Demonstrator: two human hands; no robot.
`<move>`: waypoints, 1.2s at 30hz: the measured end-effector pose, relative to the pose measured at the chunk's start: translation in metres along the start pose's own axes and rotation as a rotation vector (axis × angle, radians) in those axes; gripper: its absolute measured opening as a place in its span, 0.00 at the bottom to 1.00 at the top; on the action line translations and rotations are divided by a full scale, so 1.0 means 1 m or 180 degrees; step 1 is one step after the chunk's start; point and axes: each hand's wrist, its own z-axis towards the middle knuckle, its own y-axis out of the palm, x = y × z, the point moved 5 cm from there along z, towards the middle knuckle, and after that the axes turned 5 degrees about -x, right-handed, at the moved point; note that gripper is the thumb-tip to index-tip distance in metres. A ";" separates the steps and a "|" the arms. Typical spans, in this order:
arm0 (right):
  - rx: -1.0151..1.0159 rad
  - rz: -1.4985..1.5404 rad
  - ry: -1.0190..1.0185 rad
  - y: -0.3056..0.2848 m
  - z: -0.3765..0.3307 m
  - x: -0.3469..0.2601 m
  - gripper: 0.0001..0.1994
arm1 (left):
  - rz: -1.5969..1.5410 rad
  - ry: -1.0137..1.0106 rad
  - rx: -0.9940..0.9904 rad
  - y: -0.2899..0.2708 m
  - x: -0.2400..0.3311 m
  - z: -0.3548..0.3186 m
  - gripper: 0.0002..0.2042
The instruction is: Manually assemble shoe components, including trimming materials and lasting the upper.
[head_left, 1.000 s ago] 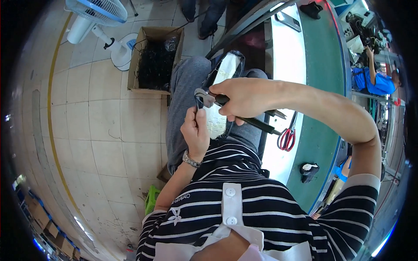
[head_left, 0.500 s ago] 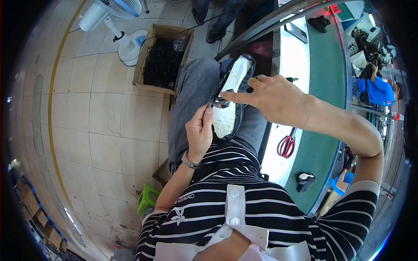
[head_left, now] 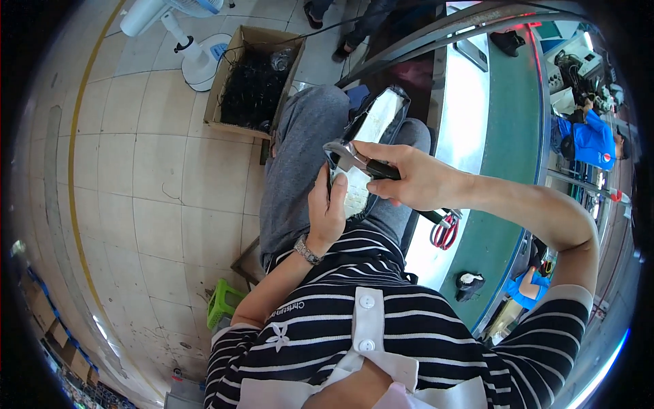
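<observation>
A dark shoe upper with a white underside (head_left: 383, 117) lies sole-up across my lap, its long side tilted. My left hand (head_left: 328, 208) is closed on its left edge, the thumb resting over the white face. My right hand (head_left: 426, 178) grips a pair of pliers (head_left: 349, 157) with a metal head and dark handles. Their jaws are at the shoe's left edge, just above my left thumb. Whether the jaws pinch the material cannot be made out.
To my right runs a bench with a green belt (head_left: 504, 129), carrying dark shoes (head_left: 469, 285) and red-handled scissors (head_left: 445, 233) beside it. At left stand a cardboard box (head_left: 235, 128) of black material, a fan (head_left: 203, 65) and a green stool (head_left: 221, 305). A person in blue (head_left: 593, 140) is beyond the bench.
The right hand's outstretched index finger has curled in, and the pliers now show plainly in its grip, their head at the shoe's left edge. My left hand has shifted slightly right and down.
</observation>
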 end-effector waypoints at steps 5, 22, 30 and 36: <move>0.0040 -0.0329 -0.0084 0.001 -0.003 0.002 0.31 | 0.1686 0.0617 0.0269 -0.008 0.022 0.007 0.17; -0.0215 -0.0972 0.0466 -0.016 -0.024 0.008 0.33 | 0.1240 0.0303 0.0519 -0.032 0.025 0.023 0.15; -0.0570 -0.1772 0.0668 -0.009 -0.024 -0.019 0.31 | 0.2441 0.1155 -0.0146 -0.013 0.050 0.011 0.08; -0.0478 -0.2332 0.0574 0.008 -0.022 0.003 0.34 | 0.3442 0.1694 -0.0144 -0.002 0.054 0.005 0.06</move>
